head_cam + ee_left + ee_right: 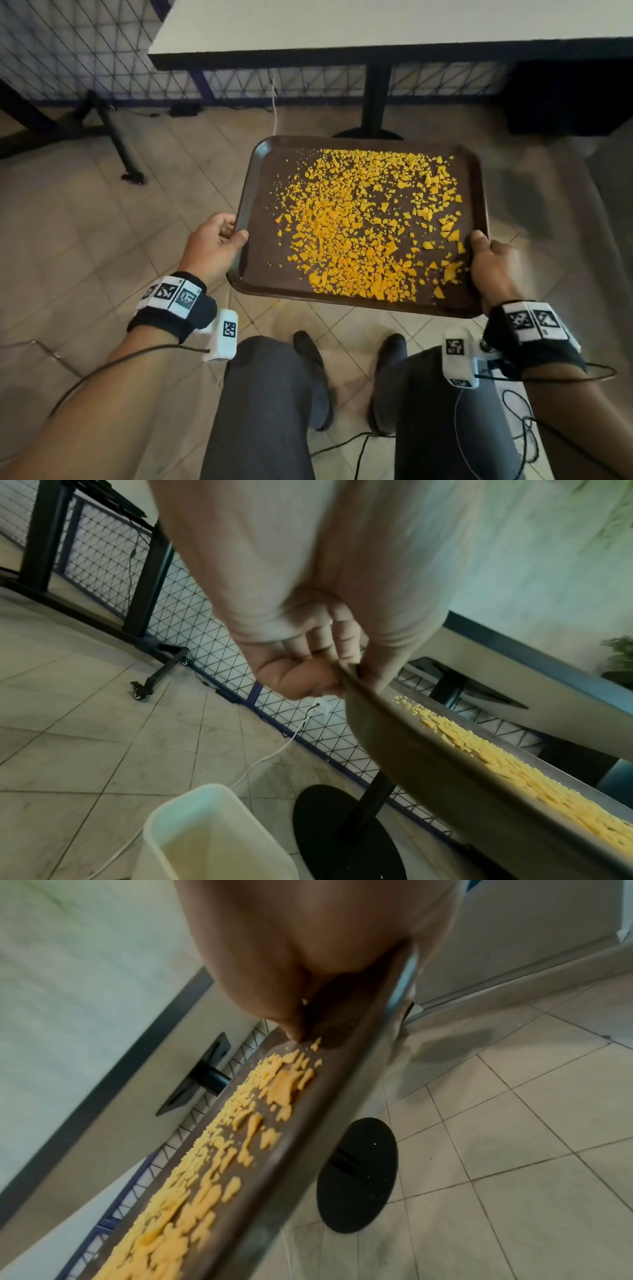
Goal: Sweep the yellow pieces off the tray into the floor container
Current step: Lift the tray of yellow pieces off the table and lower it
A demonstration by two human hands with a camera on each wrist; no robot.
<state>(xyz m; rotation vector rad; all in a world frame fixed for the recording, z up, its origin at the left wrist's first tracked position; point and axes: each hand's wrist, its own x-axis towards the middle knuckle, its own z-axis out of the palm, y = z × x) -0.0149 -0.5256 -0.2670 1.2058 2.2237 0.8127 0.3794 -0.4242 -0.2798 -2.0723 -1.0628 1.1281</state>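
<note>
A dark brown tray (pixel 263 246) hangs level in the air above my knees, covered with several yellow pieces (pixel 363 226). My left hand (pixel 219 240) grips the tray's left rim, thumb on top and fingers curled under. My right hand (pixel 488 260) grips the right rim the same way. In the left wrist view the tray (pixel 404 739) runs edge-on with yellow pieces (pixel 514 772) on it, and a white container (pixel 209 834) stands open on the floor below it. The right wrist view shows my thumb (pixel 291 1020) pressed on the tray (pixel 335 1085) beside the pieces (pixel 240 1123).
A white table (pixel 342 31) on a black pedestal with a round base (pixel 342 831) stands just beyond the tray. A wire mesh fence (pixel 85 61) lines the back, with a black wheeled stand (pixel 113 137) at the left. Cables trail over the tiled floor (pixel 85 240).
</note>
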